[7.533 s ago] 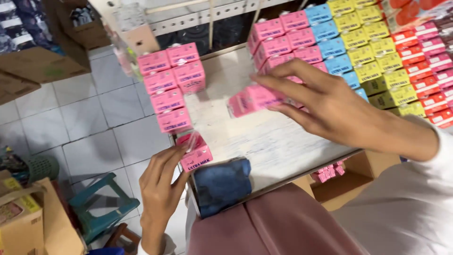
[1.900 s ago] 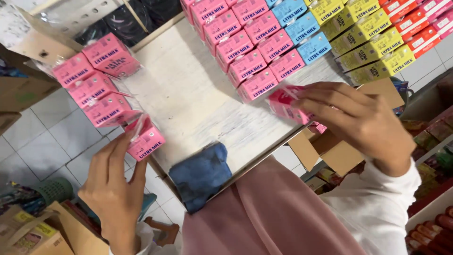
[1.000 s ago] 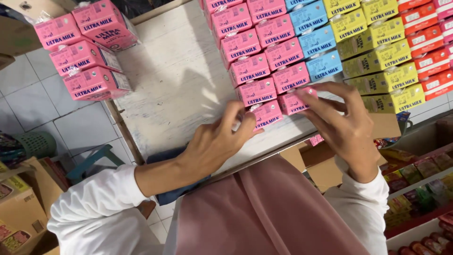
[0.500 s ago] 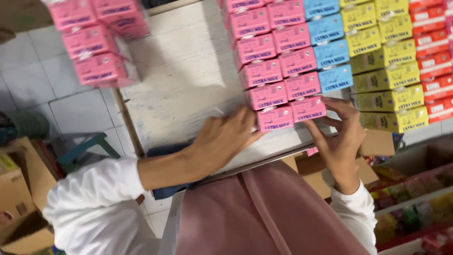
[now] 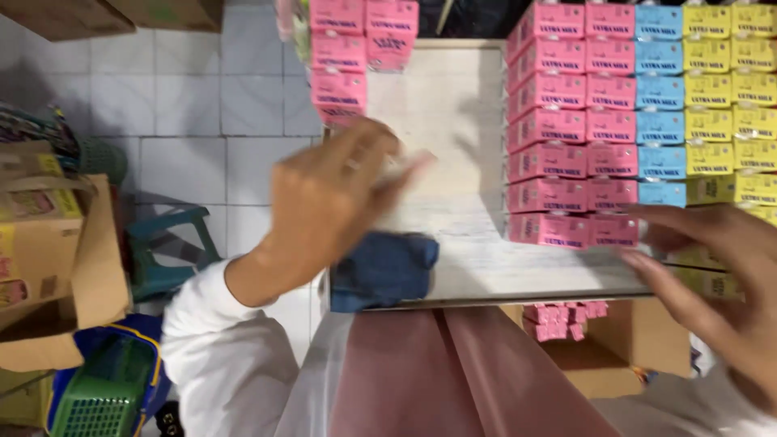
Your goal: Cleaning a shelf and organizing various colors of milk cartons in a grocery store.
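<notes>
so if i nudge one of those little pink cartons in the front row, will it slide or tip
The pink cartons look boxy and flat-faced, so one would probably slide on the smooth white tabletop rather than roll. Packed tight in rows, a push likely shifts its neighbours too. They look small, so probably light, though full ones may feel dense.

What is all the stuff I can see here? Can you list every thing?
pink cartons: many, pink, in rows on the table, right of middle
pink carton stack: several, pink, at the table's far left edge
blue cartons: one column, blue, beside the pink rows
yellow cartons: two columns, yellow, far right
table: one, pale wood
cloth: one, dark blue, on the table's near edge
cardboard box: one, brown, under the table, small pink packs inside
stool: one, teal, on the tiled floor
basket: one, green, bottom left
left hand: blurred, above the table
right hand: open, by the nearest cartons
</notes>
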